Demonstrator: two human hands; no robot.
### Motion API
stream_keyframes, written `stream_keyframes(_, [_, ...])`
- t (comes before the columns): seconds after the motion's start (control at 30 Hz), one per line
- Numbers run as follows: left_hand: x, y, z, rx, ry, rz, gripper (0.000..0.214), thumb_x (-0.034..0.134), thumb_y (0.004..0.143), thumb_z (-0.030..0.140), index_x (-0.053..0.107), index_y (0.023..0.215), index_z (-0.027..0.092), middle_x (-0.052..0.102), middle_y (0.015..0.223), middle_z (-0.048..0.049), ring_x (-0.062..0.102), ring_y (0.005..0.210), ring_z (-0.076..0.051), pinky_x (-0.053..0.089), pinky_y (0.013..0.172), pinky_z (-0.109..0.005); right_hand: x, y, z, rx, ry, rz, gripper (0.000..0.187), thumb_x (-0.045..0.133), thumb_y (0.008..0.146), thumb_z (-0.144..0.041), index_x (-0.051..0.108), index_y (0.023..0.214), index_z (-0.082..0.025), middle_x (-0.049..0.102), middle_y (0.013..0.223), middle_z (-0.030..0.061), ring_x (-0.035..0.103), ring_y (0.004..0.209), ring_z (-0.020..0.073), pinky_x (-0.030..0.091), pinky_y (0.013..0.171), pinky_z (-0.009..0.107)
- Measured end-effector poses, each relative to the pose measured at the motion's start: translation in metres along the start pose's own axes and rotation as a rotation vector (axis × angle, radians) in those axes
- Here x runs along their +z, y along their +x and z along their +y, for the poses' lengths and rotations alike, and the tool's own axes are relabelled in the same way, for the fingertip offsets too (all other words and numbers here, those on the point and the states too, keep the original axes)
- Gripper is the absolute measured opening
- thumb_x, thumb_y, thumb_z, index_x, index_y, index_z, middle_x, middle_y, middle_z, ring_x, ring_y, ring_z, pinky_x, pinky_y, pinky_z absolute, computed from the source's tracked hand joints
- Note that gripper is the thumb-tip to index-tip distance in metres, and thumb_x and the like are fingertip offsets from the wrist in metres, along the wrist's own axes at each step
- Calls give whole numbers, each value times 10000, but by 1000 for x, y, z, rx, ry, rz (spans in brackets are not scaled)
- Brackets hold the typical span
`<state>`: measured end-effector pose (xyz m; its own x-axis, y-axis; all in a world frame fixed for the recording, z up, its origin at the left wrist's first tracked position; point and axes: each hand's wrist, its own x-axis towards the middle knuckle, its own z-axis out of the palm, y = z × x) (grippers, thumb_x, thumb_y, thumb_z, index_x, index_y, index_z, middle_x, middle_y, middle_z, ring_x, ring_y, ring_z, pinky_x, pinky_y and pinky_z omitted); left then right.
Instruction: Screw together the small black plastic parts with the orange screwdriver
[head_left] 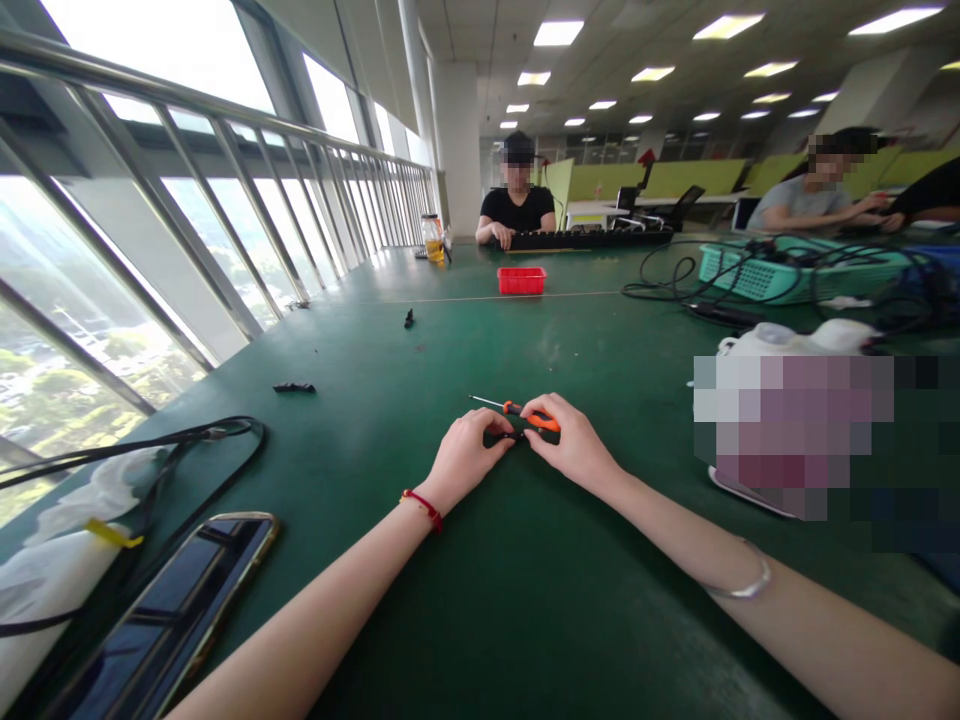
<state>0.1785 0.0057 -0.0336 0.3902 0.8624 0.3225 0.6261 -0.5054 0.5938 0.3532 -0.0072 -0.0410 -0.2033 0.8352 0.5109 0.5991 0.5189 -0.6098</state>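
Note:
Over the middle of the green table, my left hand is closed, pinching a small black part between thumb and fingers. My right hand is closed around the orange-and-black handle of a screwdriver, whose thin shaft points away to the left. The right thumb and a fingertip come close to the black part's right end; whether they touch it I cannot tell. A red bracelet circles my left wrist.
Two small black pieces lie to the left. A red tray stands farther back, before a person in black. A phone and cables are at lower left; a teal basket with cables sits at right.

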Motion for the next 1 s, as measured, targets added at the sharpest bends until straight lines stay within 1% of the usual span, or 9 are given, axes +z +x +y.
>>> stream_keyframes(0.1, [0, 0, 0, 0, 4, -5, 77, 609, 728, 171, 618, 804, 176, 635, 829, -30, 584, 795, -172, 475, 737, -299, -10, 2, -12, -22, 82, 165, 107, 506, 783, -194, 554, 878, -203, 598, 869, 28, 572, 788, 152, 439, 734, 271])
stream_keyframes(0.2, [0, 1, 0, -5, 11, -10, 72, 601, 730, 180, 621, 800, 176, 633, 827, -30, 578, 792, -172, 472, 732, -300, -25, 7, -28, 3, 103, 330, 108, 529, 791, -293, 561, 839, -202, 617, 801, 26, 577, 729, 151, 438, 649, 250])
stream_keyframes(0.27, [0, 1, -1, -9, 10, -11, 73, 601, 730, 186, 619, 801, 177, 633, 831, -30, 577, 794, -172, 470, 730, -299, -35, 9, -38, -8, 60, 387, 146, 531, 795, -342, 551, 757, -202, 597, 717, 15, 553, 652, 137, 419, 589, 240])
stream_keyframes(0.33, [0, 1, 0, -16, 7, -10, 74, 602, 728, 192, 618, 798, 175, 633, 828, -29, 577, 791, -172, 469, 727, -296, -42, 10, -45, -48, 23, 412, 186, 532, 799, -350, 528, 688, -201, 554, 626, -6, 507, 568, 116, 389, 541, 230])
stream_keyframes(0.43, [0, 1, 0, -22, 9, -5, 77, 604, 727, 196, 618, 798, 170, 633, 823, -30, 578, 782, -171, 470, 720, -293, -45, 9, -53, -104, 5, 381, 202, 529, 803, -326, 506, 648, -198, 503, 550, -28, 459, 504, 96, 355, 500, 218])
stream_keyframes(0.53, [0, 1, 1, -21, 17, -1, 67, 602, 727, 191, 615, 789, 168, 637, 816, -31, 581, 773, -170, 469, 710, -289, -43, 8, -57, -148, -24, 316, 187, 535, 797, -303, 503, 647, -195, 489, 523, -38, 429, 466, 84, 333, 474, 211])
stream_keyframes(0.63, [0, 1, 0, -12, 14, -1, 59, 605, 722, 182, 615, 780, 169, 641, 813, -28, 585, 774, -170, 468, 706, -284, -41, 7, -59, -163, -46, 296, 180, 539, 793, -291, 501, 645, -195, 485, 512, -43, 424, 454, 80, 327, 467, 207])
stream_keyframes(0.83, [1, 1, -3, -1, -1, -1, 72, 605, 720, 179, 621, 790, 172, 647, 823, -27, 590, 783, -169, 473, 710, -279, -41, 6, -58, -138, -30, 271, 186, 528, 797, -289, 501, 643, -188, 485, 521, -39, 422, 460, 80, 330, 480, 206])
stream_keyframes(1.0, [2, 1, -5, 6, -5, 2, 72, 608, 719, 181, 615, 790, 171, 648, 826, -28, 593, 781, -168, 477, 716, -284, -43, 12, -66, -54, -106, 206, 225, 500, 805, -351, 515, 648, -190, 489, 523, -29, 436, 476, 93, 320, 496, 214])
